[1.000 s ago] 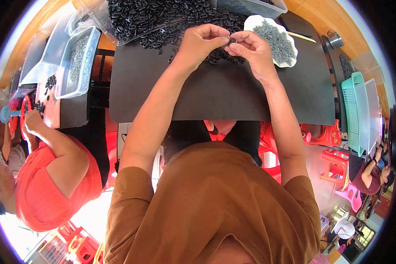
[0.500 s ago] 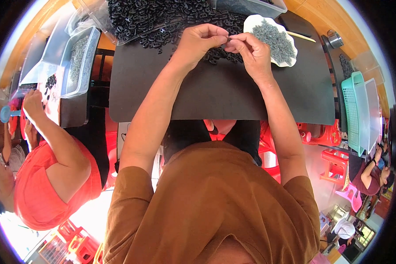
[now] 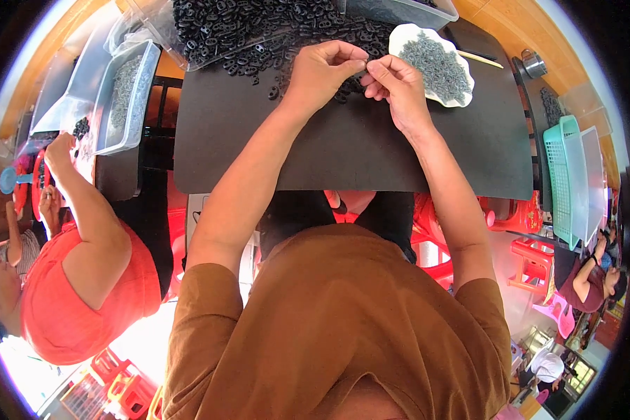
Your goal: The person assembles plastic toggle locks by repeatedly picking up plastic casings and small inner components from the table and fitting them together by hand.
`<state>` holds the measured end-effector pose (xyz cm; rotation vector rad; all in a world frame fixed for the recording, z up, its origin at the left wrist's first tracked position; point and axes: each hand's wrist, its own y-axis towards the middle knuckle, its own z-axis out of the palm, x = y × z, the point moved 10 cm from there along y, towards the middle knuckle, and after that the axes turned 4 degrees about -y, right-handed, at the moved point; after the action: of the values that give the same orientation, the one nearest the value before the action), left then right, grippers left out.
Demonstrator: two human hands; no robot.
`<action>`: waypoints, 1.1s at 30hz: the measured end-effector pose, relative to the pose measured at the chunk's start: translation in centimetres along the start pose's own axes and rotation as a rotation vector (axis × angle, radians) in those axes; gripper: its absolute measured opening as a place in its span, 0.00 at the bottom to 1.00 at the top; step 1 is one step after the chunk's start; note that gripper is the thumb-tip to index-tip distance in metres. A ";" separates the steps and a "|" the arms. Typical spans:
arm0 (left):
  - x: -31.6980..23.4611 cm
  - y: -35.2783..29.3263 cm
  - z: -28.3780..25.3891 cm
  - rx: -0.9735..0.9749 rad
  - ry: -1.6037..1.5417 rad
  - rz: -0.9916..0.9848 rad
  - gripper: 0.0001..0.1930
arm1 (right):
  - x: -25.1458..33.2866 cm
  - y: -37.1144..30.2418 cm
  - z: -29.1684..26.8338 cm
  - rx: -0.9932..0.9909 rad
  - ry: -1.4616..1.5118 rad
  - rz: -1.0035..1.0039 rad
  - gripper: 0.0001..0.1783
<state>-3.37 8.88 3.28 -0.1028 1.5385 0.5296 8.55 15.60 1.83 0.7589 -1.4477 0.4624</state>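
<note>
My left hand (image 3: 325, 66) and my right hand (image 3: 393, 82) meet fingertip to fingertip over the black table mat (image 3: 343, 150), pinching a small black part (image 3: 363, 68) between them. Just beyond the hands lies a heap of black oval plastic parts (image 3: 259, 31). A white dish (image 3: 462, 94) filled with small grey pieces sits right of my right hand. How the small part is shared between the two hands is hard to make out.
A clear tray of grey pieces (image 3: 122, 94) stands at the left. A person in a red top (image 3: 84, 280) works at the left table. A green basket (image 3: 563, 175) and a metal cup (image 3: 533, 63) lie at the right. Red stools (image 3: 532, 259) stand below the table.
My hands have stayed together at the same spot. The fingers have shifted slightly on the small part. The person at the left has moved an arm a little.
</note>
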 end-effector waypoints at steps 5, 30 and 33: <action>-0.5 0.0 -0.1 -0.036 -0.064 0.013 0.07 | -0.8 0.3 0.1 0.022 0.224 0.062 0.10; -0.4 0.4 -0.3 -0.015 -0.100 0.033 0.10 | -0.2 0.4 -0.1 -0.035 0.184 0.015 0.08; 0.1 0.5 -0.9 0.006 -0.162 -0.057 0.12 | 2.4 0.1 -1.1 -0.142 -0.121 -0.141 0.07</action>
<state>-4.41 8.94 3.29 -0.0965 1.3751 0.4761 9.50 16.12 4.30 0.7796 -1.5098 0.2064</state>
